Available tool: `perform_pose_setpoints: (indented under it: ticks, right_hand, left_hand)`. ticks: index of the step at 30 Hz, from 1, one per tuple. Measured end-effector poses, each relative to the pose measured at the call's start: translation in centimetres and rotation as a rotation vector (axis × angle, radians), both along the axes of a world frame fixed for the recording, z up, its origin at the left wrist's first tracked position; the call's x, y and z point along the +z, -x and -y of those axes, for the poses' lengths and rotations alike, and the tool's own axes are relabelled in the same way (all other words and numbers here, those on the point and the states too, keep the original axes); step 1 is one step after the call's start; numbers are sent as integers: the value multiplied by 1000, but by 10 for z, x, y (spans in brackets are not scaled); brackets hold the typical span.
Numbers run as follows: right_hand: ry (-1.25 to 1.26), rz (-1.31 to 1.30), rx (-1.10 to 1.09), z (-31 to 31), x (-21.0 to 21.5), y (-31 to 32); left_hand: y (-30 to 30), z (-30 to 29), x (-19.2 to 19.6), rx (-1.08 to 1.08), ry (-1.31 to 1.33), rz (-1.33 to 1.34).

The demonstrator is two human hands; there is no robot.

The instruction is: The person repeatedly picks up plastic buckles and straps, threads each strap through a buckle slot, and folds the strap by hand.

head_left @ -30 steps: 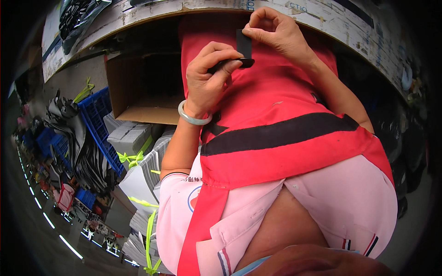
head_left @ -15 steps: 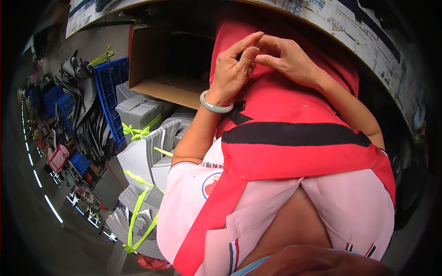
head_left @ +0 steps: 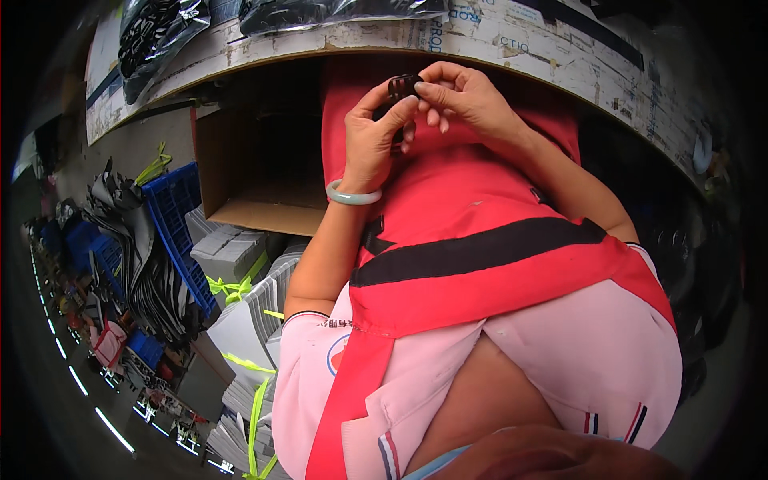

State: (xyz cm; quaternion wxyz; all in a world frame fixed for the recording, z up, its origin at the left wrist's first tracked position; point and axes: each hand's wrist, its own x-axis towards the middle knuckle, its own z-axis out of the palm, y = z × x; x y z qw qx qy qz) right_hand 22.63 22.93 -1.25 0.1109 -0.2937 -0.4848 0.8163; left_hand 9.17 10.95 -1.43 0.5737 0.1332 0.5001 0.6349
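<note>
In front of my red apron (head_left: 472, 192), both hands hold a small dark, slotted piece (head_left: 402, 85). Its exact kind cannot be made out. My left hand (head_left: 374, 132), with a pale bangle (head_left: 354, 194) at the wrist, is closed around it between thumb and fingers. Part of the piece is hidden behind that hand, and dark teeth show below the fingers. At the upper right end, my right hand (head_left: 464, 96) pinches it between thumb and forefinger, its other fingers curled beneath.
Just beyond my hands runs a worn worktable (head_left: 472, 40), with clear plastic bags of black pieces (head_left: 160, 36) on it. An open cardboard box (head_left: 264, 214) stands below at left. Nearby are grey sheet stacks (head_left: 232, 252) tied with yellow-green strips and a blue crate (head_left: 178, 232).
The dark slotted piece, mostly hidden before, now shows between my hands. The view has shifted, bringing more of the tabletop and its bags into sight.
</note>
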Motion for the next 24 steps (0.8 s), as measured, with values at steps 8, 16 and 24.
perform_pose_setpoints:
  ticks: [8, 16, 24]
  right_hand:
    - [-1113, 268, -237, -80, 17, -22]
    - [-1436, 799, -558, -209, 9, -23]
    - [-696, 375, -297, -138, 57, -3]
  left_hand:
    - [12, -9, -1, -31, 33, -7]
    - [-8, -16, -7, -134, 63, -104]
    - [6, -19, -3, -35, 58, -327]
